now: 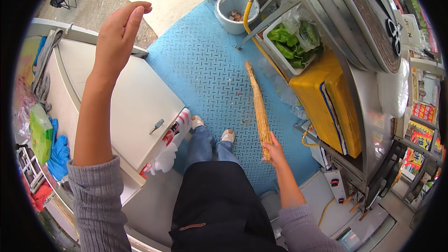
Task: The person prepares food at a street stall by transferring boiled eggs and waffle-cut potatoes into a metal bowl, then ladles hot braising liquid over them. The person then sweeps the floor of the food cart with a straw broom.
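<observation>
My right hand (274,149) grips the lower end of a bundled straw brush (260,112), whose narrow frayed tip points away from me over the blue tread-plate floor (203,63). Raised at the upper left, above a white cabinet top (140,94), is my left hand (120,36). Its fingers are bent together and the thumb lies along them; whether anything is inside them cannot be told. A small metal latch (156,126) sits on the cabinet panel. Below me are my shoes and a black apron.
A grey bucket (237,28) with scraps stands by the doorway. Green peppers (285,42) fill a white crate beside a yellow wrapped box (316,94). A yellow gas hose (247,12) runs along the right-hand shelf frame. Blue gloves (58,150) hang at left; scissors (393,36) lie upper right.
</observation>
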A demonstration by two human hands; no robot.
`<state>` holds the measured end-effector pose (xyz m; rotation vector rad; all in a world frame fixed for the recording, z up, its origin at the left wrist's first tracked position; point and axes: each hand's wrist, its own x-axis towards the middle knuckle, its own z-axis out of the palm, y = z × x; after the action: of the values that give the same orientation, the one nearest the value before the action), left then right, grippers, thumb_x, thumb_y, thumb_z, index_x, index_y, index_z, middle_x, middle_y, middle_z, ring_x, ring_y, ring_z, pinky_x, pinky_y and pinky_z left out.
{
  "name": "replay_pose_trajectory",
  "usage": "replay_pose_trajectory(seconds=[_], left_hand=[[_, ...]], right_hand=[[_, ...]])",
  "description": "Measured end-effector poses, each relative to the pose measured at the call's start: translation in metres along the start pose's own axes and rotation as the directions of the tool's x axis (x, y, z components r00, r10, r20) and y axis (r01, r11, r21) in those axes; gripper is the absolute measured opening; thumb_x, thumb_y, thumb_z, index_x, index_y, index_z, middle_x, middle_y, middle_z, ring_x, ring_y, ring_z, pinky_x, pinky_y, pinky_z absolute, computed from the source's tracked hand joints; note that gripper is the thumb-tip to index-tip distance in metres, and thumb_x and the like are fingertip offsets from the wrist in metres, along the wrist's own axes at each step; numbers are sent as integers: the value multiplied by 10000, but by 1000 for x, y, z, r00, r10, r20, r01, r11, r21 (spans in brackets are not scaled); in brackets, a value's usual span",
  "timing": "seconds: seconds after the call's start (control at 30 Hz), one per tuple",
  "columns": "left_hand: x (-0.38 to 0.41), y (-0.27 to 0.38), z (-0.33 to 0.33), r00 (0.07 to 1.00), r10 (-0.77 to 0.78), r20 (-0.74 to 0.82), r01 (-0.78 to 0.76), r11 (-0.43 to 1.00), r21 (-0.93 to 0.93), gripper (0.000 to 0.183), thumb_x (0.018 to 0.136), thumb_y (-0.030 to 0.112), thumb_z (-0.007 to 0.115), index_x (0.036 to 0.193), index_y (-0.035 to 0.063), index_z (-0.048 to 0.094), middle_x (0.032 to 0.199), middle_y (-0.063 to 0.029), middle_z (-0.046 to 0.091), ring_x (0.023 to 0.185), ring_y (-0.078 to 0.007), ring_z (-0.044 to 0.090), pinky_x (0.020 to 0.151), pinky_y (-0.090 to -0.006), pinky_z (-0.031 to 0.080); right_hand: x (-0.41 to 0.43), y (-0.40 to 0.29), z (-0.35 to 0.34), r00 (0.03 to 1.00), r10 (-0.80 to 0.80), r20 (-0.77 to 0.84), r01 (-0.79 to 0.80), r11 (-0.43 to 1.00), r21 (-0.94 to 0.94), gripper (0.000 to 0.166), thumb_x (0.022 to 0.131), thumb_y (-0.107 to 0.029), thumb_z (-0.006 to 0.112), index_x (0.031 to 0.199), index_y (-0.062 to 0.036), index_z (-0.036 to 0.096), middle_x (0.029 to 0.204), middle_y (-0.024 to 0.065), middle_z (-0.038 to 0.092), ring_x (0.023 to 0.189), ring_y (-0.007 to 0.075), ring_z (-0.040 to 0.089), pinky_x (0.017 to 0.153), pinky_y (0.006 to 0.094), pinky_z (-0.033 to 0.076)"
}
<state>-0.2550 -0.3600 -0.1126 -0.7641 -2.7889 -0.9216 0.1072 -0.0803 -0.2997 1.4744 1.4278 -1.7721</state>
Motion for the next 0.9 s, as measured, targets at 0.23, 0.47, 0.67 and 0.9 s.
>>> replay_pose_trajectory(seconds=[0.23,0.47,0.67,0.9], left_hand=[[18,-33,-4,976,-183,-119,154,964,-214,339,892,293,363,1006,44,563,883,-72,612,897,-148,550,814,-257,383],[15,-44,-10,929,-322,-179,238,895,-377,344,890,295,357,988,46,572,861,-72,616,878,-144,554,814,-274,385],[25,-41,-16,953,-219,-210,136,927,-350,367,897,295,317,992,54,577,920,-88,612,940,-165,549,871,-287,358],[34,-18,-12,847,-367,-384,108,827,-552,332,885,224,375,873,-55,553,761,-101,572,757,-145,544,733,-246,393]], right_hand=[[79,-38,70,1000,-7,16,8,998,-59,686,757,-86,528,1328,-191,163,769,40,490,523,136,481,344,274,427],[-45,-9,45,996,82,28,-83,994,67,651,784,-80,495,1328,-205,159,839,55,510,523,152,496,359,279,434],[-37,87,-3,865,451,-218,-362,864,350,381,782,-182,524,1133,-167,377,726,40,507,520,159,500,367,277,429],[123,76,99,875,482,32,-340,568,750,150,759,-224,542,812,-140,429,653,56,493,509,174,509,399,264,440]])
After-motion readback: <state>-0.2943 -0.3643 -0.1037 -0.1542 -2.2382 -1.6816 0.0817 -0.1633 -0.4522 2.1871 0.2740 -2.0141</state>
